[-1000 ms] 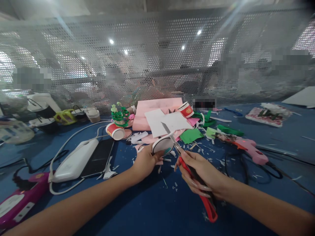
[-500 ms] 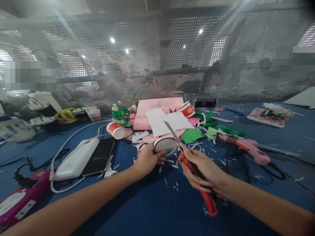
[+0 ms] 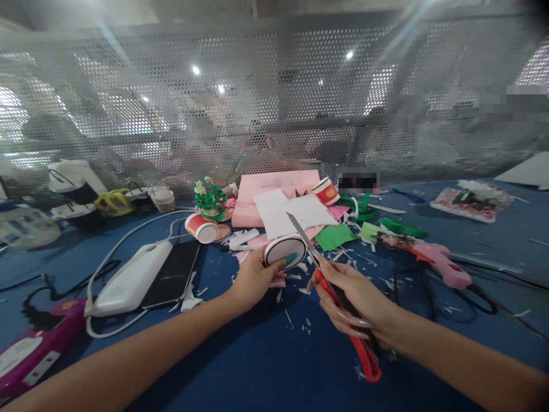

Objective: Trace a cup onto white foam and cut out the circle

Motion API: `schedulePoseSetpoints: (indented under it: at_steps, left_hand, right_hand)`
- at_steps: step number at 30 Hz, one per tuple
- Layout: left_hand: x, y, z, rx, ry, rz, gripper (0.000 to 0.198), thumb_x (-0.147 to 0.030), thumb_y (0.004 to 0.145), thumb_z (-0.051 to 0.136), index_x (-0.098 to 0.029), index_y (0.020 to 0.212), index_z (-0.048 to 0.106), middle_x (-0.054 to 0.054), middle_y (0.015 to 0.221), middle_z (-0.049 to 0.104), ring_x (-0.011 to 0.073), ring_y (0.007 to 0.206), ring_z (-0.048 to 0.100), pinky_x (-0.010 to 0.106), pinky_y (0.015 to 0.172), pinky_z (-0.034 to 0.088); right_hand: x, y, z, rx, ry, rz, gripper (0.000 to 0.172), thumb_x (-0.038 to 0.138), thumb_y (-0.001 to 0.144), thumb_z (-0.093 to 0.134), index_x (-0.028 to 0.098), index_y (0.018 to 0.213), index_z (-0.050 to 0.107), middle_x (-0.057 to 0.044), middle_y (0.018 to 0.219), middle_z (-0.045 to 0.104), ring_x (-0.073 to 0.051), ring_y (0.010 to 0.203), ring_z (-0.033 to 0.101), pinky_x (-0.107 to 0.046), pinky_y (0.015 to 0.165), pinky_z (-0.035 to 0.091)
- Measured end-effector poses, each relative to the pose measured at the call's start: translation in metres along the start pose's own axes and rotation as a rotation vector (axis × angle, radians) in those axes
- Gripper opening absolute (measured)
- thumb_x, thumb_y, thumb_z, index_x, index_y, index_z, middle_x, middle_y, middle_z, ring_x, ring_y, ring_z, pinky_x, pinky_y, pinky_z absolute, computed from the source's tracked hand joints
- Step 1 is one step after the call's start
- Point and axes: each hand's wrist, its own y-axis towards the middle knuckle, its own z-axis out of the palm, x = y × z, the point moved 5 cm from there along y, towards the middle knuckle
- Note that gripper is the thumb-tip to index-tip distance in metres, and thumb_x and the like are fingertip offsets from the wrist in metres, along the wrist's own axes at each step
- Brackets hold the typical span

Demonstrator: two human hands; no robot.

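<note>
My left hand (image 3: 253, 277) pinches a white paper oval with a black outline (image 3: 283, 250) and holds it just above the blue table (image 3: 266, 366). My right hand (image 3: 355, 297) is closed round red-handled scissors (image 3: 338, 300). Their blades point up and away, and the blade edge lies against the right rim of the oval. White paper snippets (image 3: 306, 326) lie scattered on the table under both hands.
Behind the hands lie pink, white and green sheets (image 3: 295, 212), two red paper cups (image 3: 200, 228) and a green paper tree (image 3: 210, 200). A white power bank (image 3: 128, 280) and a phone (image 3: 174, 274) sit left, a pink glue gun (image 3: 437, 260) with its black cable right. A mesh wall closes the back.
The oval has turned slightly in my left hand and the scissors have shifted a little to the right along its rim. Both hands stay in the same area.
</note>
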Motion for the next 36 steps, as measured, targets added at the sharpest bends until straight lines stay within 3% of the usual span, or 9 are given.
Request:
schedulePoseSetpoints:
  at_steps: [10,20,27,31,36]
  left_hand:
    - [-0.0040,-0.0050,0.0005,-0.005,0.126,0.029,0.028,-0.021,0.066,0.063,-0.017,0.094,0.060,-0.001,0.061,0.063,0.0141,0.053,0.062,0.027,0.055,0.055]
    - [-0.0024,-0.0072,-0.0019,0.053,0.423,0.256,0.019,-0.030,0.074,0.056,-0.018,0.087,0.060,0.002,0.070,0.062,0.0171,0.063,0.061,0.029,0.060,0.053]
    - [-0.0035,-0.0033,-0.0014,0.002,0.115,0.061,0.027,-0.025,0.069,0.060,-0.017,0.095,0.055,0.000,0.071,0.063,0.0153,0.060,0.063,0.029,0.057,0.055]
    - [-0.0060,-0.0002,-0.0029,-0.003,0.073,0.099,0.029,-0.024,0.068,0.060,-0.017,0.096,0.054,-0.001,0.070,0.062,0.0145,0.056,0.061,0.027,0.053,0.054]
    - [-0.0026,-0.0026,-0.0037,0.011,0.212,0.157,0.019,-0.026,0.069,0.059,-0.015,0.085,0.057,-0.001,0.065,0.061,0.0161,0.060,0.062,0.027,0.055,0.054]
  right_hand:
    - [-0.0005,-0.0017,0.0021,0.018,-0.030,0.026,0.030,0.041,0.087,0.039,0.017,0.072,0.048,0.008,0.031,0.041,-0.003,0.018,0.020,-0.014,0.018,0.025]
    - [-0.0019,-0.0017,0.0043,0.077,-0.010,0.021,0.033,0.044,0.087,0.040,0.016,0.072,0.049,0.008,0.032,0.042,-0.002,0.018,0.021,-0.013,0.018,0.025]
    - [-0.0017,0.0003,0.0043,0.096,-0.031,0.010,0.033,0.043,0.087,0.040,0.015,0.073,0.051,0.008,0.033,0.044,-0.002,0.017,0.023,-0.013,0.018,0.027]
    - [-0.0058,0.0011,0.0038,0.084,-0.028,0.026,0.034,0.044,0.086,0.042,0.015,0.073,0.052,0.008,0.034,0.044,-0.002,0.018,0.022,-0.012,0.018,0.027]
    - [-0.0068,-0.0023,0.0062,0.101,-0.025,0.030,0.032,0.044,0.085,0.044,0.015,0.073,0.052,0.008,0.036,0.045,-0.002,0.017,0.024,-0.013,0.018,0.028]
